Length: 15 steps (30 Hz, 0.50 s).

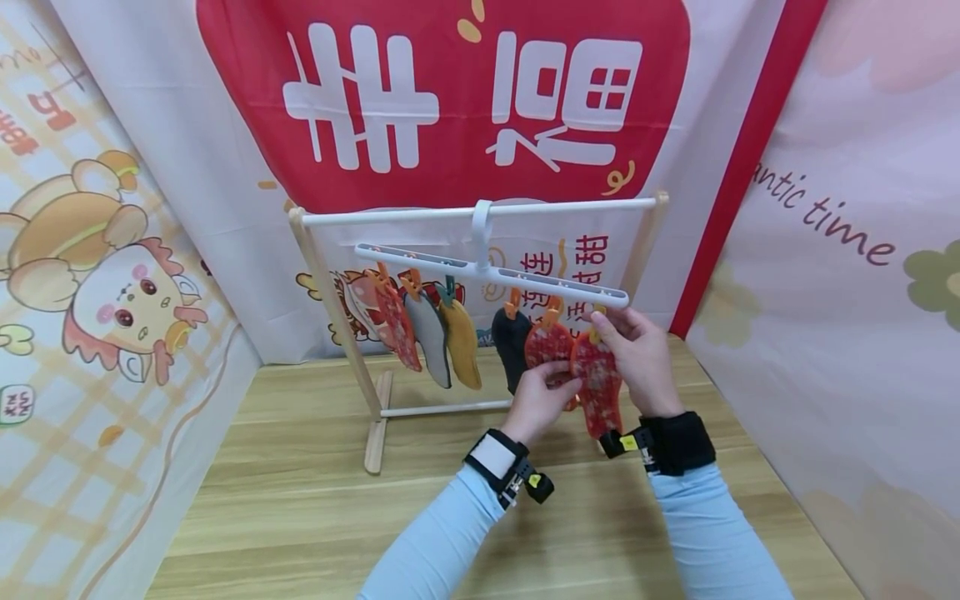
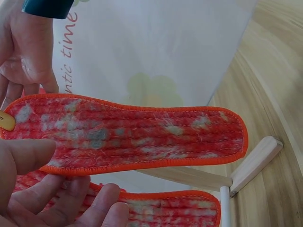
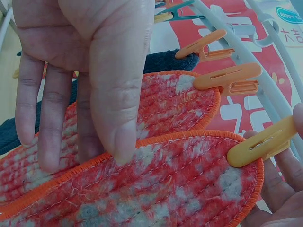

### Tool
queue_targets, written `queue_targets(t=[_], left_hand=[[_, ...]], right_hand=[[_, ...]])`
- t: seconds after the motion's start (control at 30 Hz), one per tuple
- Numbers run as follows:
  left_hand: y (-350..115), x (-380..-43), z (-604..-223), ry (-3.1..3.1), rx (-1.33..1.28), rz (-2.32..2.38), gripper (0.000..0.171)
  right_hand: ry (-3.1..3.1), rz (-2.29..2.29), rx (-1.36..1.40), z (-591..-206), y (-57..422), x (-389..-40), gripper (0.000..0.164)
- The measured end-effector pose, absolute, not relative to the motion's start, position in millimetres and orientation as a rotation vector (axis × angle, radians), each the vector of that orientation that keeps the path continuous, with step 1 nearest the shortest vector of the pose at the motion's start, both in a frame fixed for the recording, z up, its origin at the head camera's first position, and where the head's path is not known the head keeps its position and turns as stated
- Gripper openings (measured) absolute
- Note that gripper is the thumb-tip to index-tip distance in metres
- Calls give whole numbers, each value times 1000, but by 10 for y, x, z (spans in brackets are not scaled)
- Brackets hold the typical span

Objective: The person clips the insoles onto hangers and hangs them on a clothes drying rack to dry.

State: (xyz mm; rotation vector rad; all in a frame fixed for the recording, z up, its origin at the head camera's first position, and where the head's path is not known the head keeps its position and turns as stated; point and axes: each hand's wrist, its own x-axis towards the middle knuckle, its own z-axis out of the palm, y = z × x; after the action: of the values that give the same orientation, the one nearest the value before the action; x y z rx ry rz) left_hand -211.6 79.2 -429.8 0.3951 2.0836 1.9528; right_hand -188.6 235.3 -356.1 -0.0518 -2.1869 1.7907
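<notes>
A red mottled insole [image 1: 600,392] with orange edging hangs from the right end of a pale hanger [image 1: 562,286] by a yellow clothespin [image 3: 253,146]. My right hand [image 1: 643,362] pinches the clothespin's outer end, its thumb in front and fingers behind. From the left, my left hand [image 1: 542,402] holds the insole's edge, thumb on the near face and fingers behind. Just behind hangs a second red insole [image 3: 173,101] on an orange clothespin [image 3: 227,78]. Beside that is a dark insole [image 1: 512,346], also clipped.
The hanger hooks over the white top bar [image 1: 405,215] of a wooden rack. Its left half carries another red insole [image 1: 397,325], a grey insole [image 1: 430,337] and a yellow insole [image 1: 460,343]. The rack stands on a wood-grain table [image 1: 300,517] between printed cloth walls.
</notes>
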Motion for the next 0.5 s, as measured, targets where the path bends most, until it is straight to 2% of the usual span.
queue_targets(t=[0.5], left_hand=[[750, -2169, -4404, 2064, 381, 1942, 32]], right_hand=[[-2233, 1801, -4, -3613, 2427, -1939, 60]])
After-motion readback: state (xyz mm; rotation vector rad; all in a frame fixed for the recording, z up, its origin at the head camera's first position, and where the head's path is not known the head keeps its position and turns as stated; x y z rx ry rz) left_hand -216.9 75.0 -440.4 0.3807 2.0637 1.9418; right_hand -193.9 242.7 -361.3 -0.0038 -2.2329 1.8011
